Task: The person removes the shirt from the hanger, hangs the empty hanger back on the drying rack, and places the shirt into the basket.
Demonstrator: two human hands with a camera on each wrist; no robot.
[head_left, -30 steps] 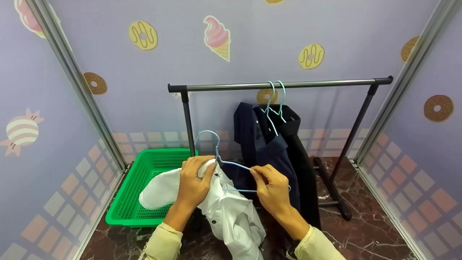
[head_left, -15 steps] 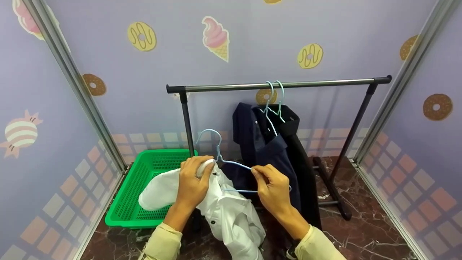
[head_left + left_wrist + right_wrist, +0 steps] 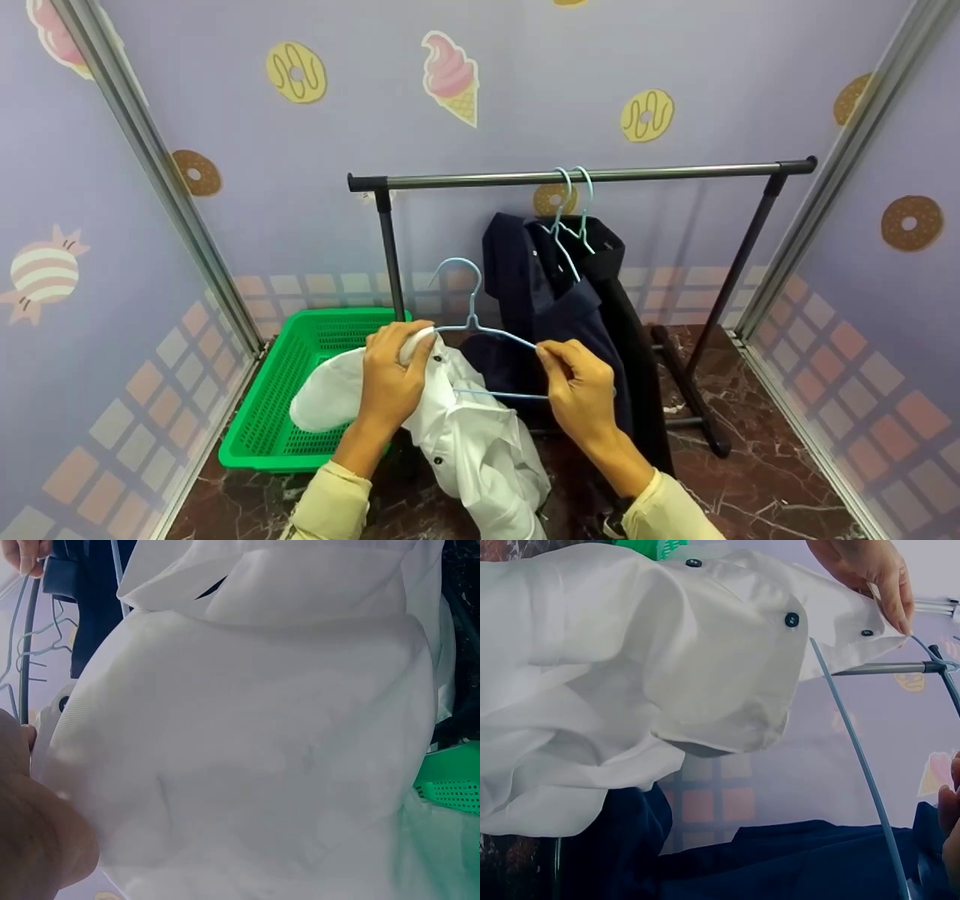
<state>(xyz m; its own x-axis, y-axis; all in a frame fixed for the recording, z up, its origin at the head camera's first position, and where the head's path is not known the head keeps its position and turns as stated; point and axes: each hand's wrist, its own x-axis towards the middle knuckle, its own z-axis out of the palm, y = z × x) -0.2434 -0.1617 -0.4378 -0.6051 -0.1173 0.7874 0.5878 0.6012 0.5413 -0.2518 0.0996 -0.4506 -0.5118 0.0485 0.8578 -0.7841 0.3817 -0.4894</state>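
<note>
A white shirt [image 3: 480, 450] with dark buttons hangs down from my left hand [image 3: 394, 375], which pinches its upper edge between thumb and fingers. The left side of a light-blue hanger [image 3: 474, 304] runs into the shirt there, its hook standing up bare. My right hand [image 3: 581, 386] pinches the hanger's sloping right shoulder, which is outside the cloth. In the right wrist view the hanger's bottom bar [image 3: 855, 742] emerges from behind the shirt front. White cloth [image 3: 247, 727] fills most of the left wrist view, hiding the hanger's left end.
Behind my hands stands a clothes rack [image 3: 480, 180]. A navy garment [image 3: 517, 262] and a black garment [image 3: 641, 360] hang from it on light-blue hangers. A green plastic basket [image 3: 240, 450] sits at the left on the dark marbled floor [image 3: 757, 480]. Patterned walls enclose three sides.
The hanger has shifted right and slightly up with my right hand. My left hand has moved a little left with the shirt, so more of the hanger's left shoulder shows beside the hook.
</note>
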